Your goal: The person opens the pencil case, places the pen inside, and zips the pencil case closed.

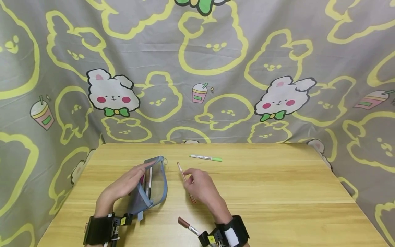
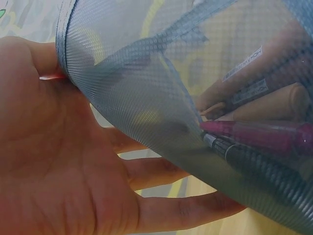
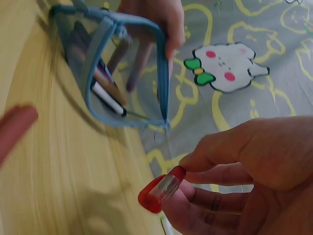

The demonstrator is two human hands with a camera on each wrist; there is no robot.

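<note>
On the left part of the wooden tabletop [image 1: 277,195] sits a blue mesh pouch [image 1: 139,206], unzipped, its mouth facing the right hand [image 1: 200,185]. The left hand [image 1: 126,181] is spread against the pouch, its fingers stretched out straight and touching the mesh side. Several pens lie inside: a pink pen [image 2: 264,137], a tan pen [image 2: 269,105] and a white pen [image 3: 108,99] show among them.

The right hand pinches a slim pen with reddish ends [image 1: 180,168] between thumb and fingers, just to the right of the pouch and apart from it; whether the pen touches the tabletop I cannot tell. Farther back lies a white marker with a green cap [image 1: 205,157]. Nearer the person, a brown-capped marker [image 1: 185,223] lies beside the right wrist strap [image 1: 236,231], which partly hides it. Behind everything hangs a grey curtain [image 1: 172,48] printed with rabbits and yellow outlines.
</note>
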